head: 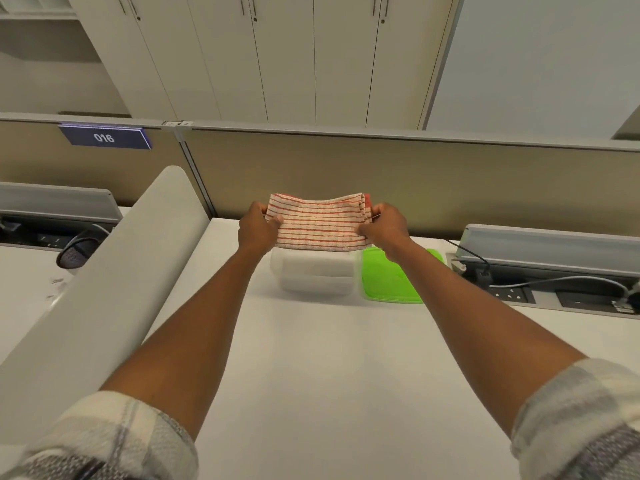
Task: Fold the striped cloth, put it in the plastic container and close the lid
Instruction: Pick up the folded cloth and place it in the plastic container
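Observation:
The striped cloth [320, 223], cream with red stripes, is folded into a thick rectangle and held in the air just above the plastic container [315, 273]. My left hand [258, 228] grips its left end and my right hand [382, 230] grips its right end. The clear container stands open on the white desk, its far rim hidden behind the cloth. The green lid [391, 280] lies flat on the desk right beside the container, partly under my right wrist.
A beige partition wall [450, 181] runs behind the desk. A curved grey divider [114, 271] borders the desk on the left. At right sits a cable tray with sockets and cables [540, 285]. A dark mesh object [74, 254] lies beyond the divider.

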{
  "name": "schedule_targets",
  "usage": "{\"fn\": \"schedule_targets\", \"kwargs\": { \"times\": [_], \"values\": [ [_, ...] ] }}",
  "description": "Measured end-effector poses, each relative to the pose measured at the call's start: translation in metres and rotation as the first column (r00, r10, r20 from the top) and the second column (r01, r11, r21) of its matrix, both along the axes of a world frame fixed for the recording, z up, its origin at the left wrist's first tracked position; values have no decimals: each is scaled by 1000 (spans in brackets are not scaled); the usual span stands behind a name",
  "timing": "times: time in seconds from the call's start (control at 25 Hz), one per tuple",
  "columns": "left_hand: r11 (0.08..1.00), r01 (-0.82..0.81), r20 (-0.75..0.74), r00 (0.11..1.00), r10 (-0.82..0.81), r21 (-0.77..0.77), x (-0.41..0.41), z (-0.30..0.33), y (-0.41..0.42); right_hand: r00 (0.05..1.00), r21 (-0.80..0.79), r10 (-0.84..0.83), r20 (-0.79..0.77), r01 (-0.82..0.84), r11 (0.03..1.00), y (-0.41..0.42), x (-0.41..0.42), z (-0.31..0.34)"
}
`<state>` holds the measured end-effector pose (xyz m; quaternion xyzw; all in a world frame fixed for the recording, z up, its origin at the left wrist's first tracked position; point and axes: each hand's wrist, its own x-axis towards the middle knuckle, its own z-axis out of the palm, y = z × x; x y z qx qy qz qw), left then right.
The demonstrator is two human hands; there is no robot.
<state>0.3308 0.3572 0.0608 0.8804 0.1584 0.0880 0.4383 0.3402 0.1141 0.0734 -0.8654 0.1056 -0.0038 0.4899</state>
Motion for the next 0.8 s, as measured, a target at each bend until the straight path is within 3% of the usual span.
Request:
{"fn": "schedule_targets", "kwargs": {
  "times": [0.24,0.44,0.6,0.8],
  "values": [
    [998,28,-87,996,-24,50,16,-44,7,997,-139,41,-62,-49,989,13,15,-38],
    [969,125,-111,988,-103,211,18,-65,7,991,-349,130,-12,-126,928,13,16,-55],
    [848,104,-40,994,-98,520,21,-72,4,979,-516,202,11,-168,840,16,16,-63],
    [810,101,-58,995,-83,578,23,-80,1,972,-679,235,11,-165,715,22,16,-69]
  ]
}}
